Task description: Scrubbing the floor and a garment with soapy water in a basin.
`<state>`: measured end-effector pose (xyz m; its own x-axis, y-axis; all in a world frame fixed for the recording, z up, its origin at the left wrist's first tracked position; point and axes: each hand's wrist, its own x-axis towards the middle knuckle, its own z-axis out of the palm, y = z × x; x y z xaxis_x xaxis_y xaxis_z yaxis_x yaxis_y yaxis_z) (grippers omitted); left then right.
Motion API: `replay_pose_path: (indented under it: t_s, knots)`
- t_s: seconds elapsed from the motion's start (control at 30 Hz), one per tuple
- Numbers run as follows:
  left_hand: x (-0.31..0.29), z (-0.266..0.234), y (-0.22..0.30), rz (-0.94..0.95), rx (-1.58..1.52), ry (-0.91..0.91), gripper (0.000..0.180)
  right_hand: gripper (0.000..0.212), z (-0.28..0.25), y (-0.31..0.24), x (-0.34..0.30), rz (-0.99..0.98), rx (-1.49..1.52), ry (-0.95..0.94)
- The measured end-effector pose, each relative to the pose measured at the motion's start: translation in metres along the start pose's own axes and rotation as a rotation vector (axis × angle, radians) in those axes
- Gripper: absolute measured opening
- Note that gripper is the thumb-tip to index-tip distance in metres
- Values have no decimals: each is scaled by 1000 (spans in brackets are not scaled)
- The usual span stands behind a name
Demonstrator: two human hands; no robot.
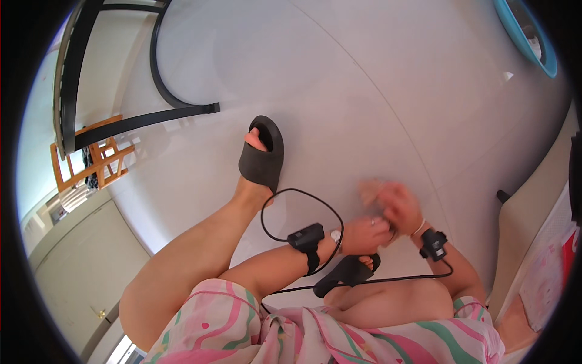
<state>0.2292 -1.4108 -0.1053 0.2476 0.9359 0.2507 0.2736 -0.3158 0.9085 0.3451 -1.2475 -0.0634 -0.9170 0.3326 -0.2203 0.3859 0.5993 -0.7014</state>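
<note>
My left hand reaches in front of my knees with its fingers curled in, a ring on one finger. Whatever it may be gripping is hidden by the fingers. Just beyond and to the right, my right hand is smeared by motion, so its fingers cannot be read. The two hands nearly meet above the floor. A black strapped device sits on my left forearm, and another black device is on my right wrist. A black cable runs from them across my lap.
My feet wear black slippers on a pale tiled floor. A black metal frame stands at far left, with a wooden chair behind. Upper right is a blue basin. A beige furniture panel borders the right.
</note>
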Motion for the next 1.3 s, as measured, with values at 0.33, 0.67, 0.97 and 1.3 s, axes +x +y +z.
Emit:
replay_pose_path:
  t_s: [0.33, 0.67, 0.97, 1.3]
  knots:
    - [80, -138, -86, -274, 231, 714, 35, 36, -83, 97, 191, 153, -624, 497]
    - [35, -91, -123, -657, 627, 573, 26, 51, 26, 78, 264, -84, -725, 238]
    - [-12, 7, -114, -710, 544, 415, 22, 61, 59, 104, 262, -350, -702, -132]
    - [32, 105, -94, -1120, 274, 636, 19, 78, 45, 85, 217, -176, -861, -309]
